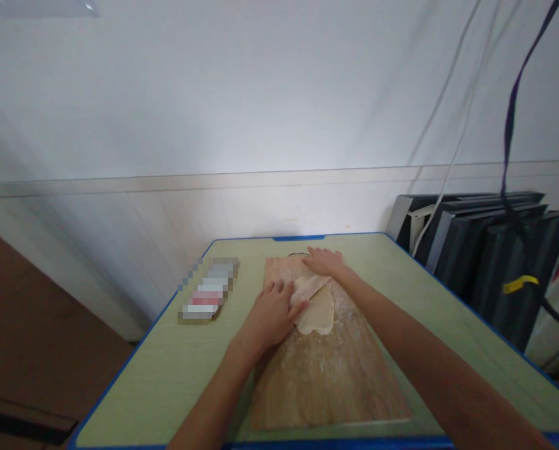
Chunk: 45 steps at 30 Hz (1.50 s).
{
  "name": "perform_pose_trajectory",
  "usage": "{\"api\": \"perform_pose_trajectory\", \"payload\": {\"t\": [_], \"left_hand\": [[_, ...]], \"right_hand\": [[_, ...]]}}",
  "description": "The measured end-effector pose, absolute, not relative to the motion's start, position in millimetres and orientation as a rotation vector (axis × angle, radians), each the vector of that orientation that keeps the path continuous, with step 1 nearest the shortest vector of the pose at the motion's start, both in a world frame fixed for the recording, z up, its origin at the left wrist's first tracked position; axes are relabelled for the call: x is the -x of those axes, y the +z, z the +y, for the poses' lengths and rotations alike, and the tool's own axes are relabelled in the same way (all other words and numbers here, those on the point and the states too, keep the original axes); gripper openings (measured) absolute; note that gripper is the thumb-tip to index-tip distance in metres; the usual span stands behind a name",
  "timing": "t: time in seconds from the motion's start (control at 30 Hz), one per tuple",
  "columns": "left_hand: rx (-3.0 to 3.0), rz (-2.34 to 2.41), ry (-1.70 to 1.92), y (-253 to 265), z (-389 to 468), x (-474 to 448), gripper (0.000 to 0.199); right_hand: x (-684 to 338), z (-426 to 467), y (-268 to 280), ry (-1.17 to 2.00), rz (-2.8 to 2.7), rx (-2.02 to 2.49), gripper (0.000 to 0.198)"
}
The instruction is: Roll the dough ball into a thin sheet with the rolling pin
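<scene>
A pale sheet of dough [316, 317] with an uneven, rounded edge lies on a floured wooden board [336, 381]. Slanting across the dough is a light wooden rolling pin [310, 288]. My left hand [276, 310] is closed over the pin's near left end, its thumb along the near side and its fingers on the far side. At the far right end, my right hand [325, 261] lies with its palm by the pin, fingers stretched out flat beyond it over the board. Both hands partly hide the pin's ends.
A pixelated flat item [209, 290] lies left of the board on the pale green, blue-edged table [167, 387]. Dark flat panels [486, 250] lean at the right. A dark cable [509, 125] hangs there, and a white wall [279, 94] stands behind.
</scene>
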State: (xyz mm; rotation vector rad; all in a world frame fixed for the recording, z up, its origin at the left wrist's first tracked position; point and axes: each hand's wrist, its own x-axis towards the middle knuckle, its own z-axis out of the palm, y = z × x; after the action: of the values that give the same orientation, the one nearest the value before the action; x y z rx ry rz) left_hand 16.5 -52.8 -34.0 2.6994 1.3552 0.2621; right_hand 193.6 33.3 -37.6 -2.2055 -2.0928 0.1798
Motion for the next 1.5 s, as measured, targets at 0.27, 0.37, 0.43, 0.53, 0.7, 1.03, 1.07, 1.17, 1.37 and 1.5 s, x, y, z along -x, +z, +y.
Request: {"api": "perform_pose_trajectory", "payload": {"t": [0.27, 0.37, 0.43, 0.53, 0.7, 1.03, 1.07, 1.17, 1.37, 1.5], "left_hand": [[-2.654, 1.364, 0.298, -33.3, -55.7, -18.0, 0.044], [-2.655, 1.399, 0.308, -33.1, -60.0, -20.1, 0.044], [-2.668, 1.447, 0.323, -33.9, -63.9, -22.2, 0.045], [-2.676, 1.495, 0.332, -35.1, -67.2, -24.9, 0.049], [-2.665, 1.48, 0.304, -36.2, -62.0, -23.7, 0.047], [-2.697, 1.485, 0.317, -29.8, -79.5, -32.2, 0.049], [-2.693, 1.492, 0.314, -30.2, -79.1, -32.4, 0.05], [-2.677, 1.496, 0.285, -33.7, -72.7, -30.0, 0.05], [-2.71, 1.49, 0.29, -34.9, -73.4, -29.4, 0.051], [-2.704, 1.529, 0.284, -29.4, -84.8, -35.3, 0.05]], "right_hand": [[-188.4, 44.5, -38.2, 0.171, -1.885, 2.38, 0.056], [-191.9, 37.1, -38.2, 0.168, -1.908, 2.353, 0.054], [-195.9, 31.6, -38.1, 0.168, -1.934, 2.325, 0.052], [-199.4, 29.1, -38.1, 0.162, -1.949, 2.314, 0.048], [-190.7, 41.3, -38.3, 0.155, -1.916, 2.347, 0.046], [-204.9, 25.7, -39.2, 0.167, -1.972, 2.27, 0.047], [-204.0, 26.8, -39.0, 0.166, -1.966, 2.274, 0.047], [-195.7, 34.2, -38.3, 0.153, -1.949, 2.281, 0.048], [-192.6, 35.2, -38.7, 0.139, -1.95, 2.272, 0.046], [-202.7, 26.9, -39.4, 0.151, -1.951, 2.271, 0.045]]}}
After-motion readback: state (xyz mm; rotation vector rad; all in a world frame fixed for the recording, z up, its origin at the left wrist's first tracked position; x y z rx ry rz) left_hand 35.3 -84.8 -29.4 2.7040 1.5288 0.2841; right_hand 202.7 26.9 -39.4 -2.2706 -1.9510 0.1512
